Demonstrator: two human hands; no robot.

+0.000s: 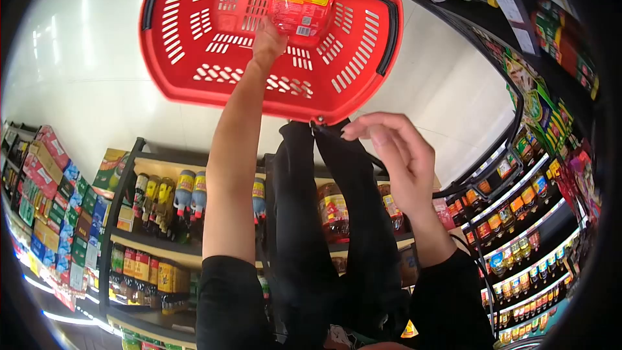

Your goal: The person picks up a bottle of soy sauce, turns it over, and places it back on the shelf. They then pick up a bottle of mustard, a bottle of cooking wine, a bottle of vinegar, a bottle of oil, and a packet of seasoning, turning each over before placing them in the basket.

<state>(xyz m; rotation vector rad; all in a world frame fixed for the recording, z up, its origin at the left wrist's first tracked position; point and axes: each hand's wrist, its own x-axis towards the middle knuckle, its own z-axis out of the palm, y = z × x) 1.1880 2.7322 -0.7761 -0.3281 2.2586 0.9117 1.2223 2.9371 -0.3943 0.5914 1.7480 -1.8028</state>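
Observation:
My left hand point(267, 40) reaches down into a red plastic shopping basket point(227, 87). Its fingers are closed on the edge of a red plastic packet point(303, 11) with a yellow band and a barcode, partly hiding the fingertips. The packet lies against the basket's bottom. Just outside the near rim, my right hand point(402, 155) hovers with loosely bent fingers apart, and I see nothing in it. Its fingertips come close to the rim. The basket's black handles point(389, 39) are folded down along its sides.
Shelves with bottles point(155, 198) and jars point(334, 210) stand beside my legs point(301, 220). Curved racks of jars point(512, 259) line the right side. Stacked boxes point(71, 220) are at the left. Pale floor tiles point(78, 65) surround the basket.

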